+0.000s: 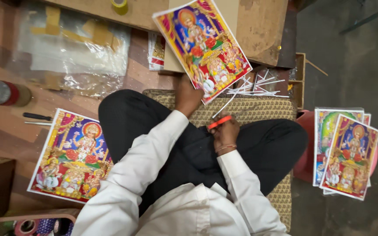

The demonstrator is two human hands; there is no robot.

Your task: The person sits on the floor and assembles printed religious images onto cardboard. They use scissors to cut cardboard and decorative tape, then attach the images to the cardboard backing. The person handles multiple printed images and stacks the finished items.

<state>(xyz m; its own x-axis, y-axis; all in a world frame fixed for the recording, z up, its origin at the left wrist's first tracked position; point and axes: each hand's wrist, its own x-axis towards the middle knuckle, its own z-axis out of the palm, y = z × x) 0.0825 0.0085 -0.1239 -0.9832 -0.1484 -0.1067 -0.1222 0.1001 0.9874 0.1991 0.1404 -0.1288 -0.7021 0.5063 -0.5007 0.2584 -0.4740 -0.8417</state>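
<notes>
Far left: a roll with a red body and grey end (0, 92) lies on the wooden floor (9, 131), and a black-handled tool (37, 116) lies just near of it. Further in, a crumpled clear plastic sheet with strips of tan tape (73, 48) is spread on the floor. Near left, a colourful glossy picture print with a red and gold border (72, 156) lies flat on the floor just beside the person's knee. Person sits cross-legged in black trousers and white shirt on a patterned tan woven mat (259, 109). Left hand (188, 97) is stretched far, fingers closed on the near edge of a second colourful glossy print (203, 46), holding it tilted above a flat brown cardboard piece (259, 26); a yellow tape roll (120, 5) sits at the far edge, and a small stack of prints (156, 52) pokes out under the cardboard. Right hand (225, 133) sits over the lap, closed round orange-handled scissors (219, 122), the blades hard to see. Just far of it, a heap of thin white paper strips (254, 85) lies on the mat's far edge beside a small wooden box (299, 78). Far right: a stack of the same colourful prints (346, 150) rests on a red plastic stool (305, 153), well apart from both hands, on grey concrete floor (355, 57).
</notes>
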